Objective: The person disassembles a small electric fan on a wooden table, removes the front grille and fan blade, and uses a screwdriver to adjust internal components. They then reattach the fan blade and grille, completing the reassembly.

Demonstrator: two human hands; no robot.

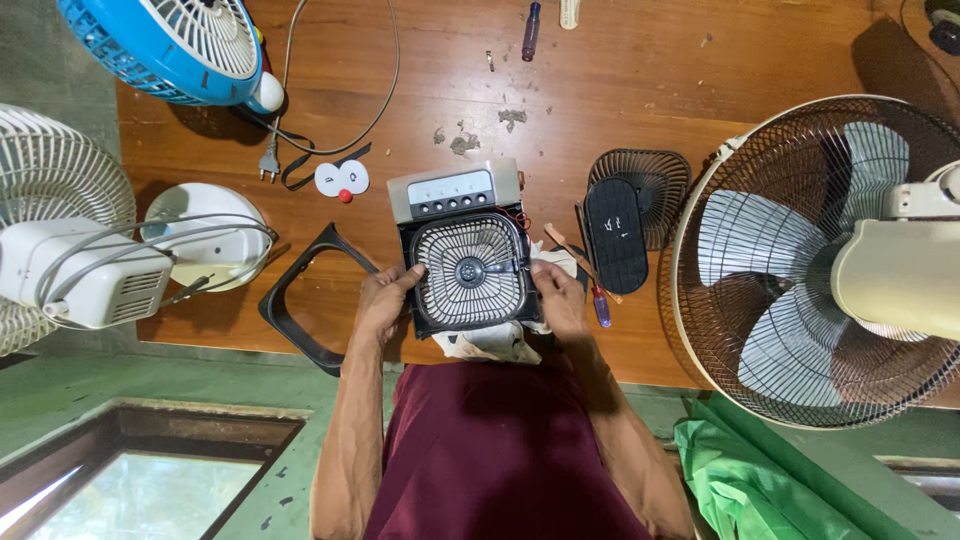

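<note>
Wooden tabletop (pixel 640 70) fills most of the frame, brown and scuffed, with a green floor below it. At the right edge stands the biggest thing, a large pedestal fan (pixel 830 260) with pale blades behind a dark wire cage. At the far left sits a white fan (pixel 60 250) with its motor housing turned toward the camera, and in the upper left corner a blue and white fan (pixel 175 40) with a cable and plug trailing onto the wood.

In the middle of the frame lies the small box fan (pixel 468 262), a black square body with a round wire grille and a pale grey control panel along its upper edge. It rests on a white cloth (pixel 492 342) at the table's near edge. The left hand (pixel 385 300) grips the fan's left side, fingers curled round the edge. The right hand (pixel 560 298) holds the right side the same way, thumb on the front.

A black frame (pixel 305 300) lies left of the left hand. Right of the fan sit a black oval panel (pixel 615 235) against a dark grille (pixel 650 185), and a small screwdriver (pixel 601 305) just beside the right hand.
</note>
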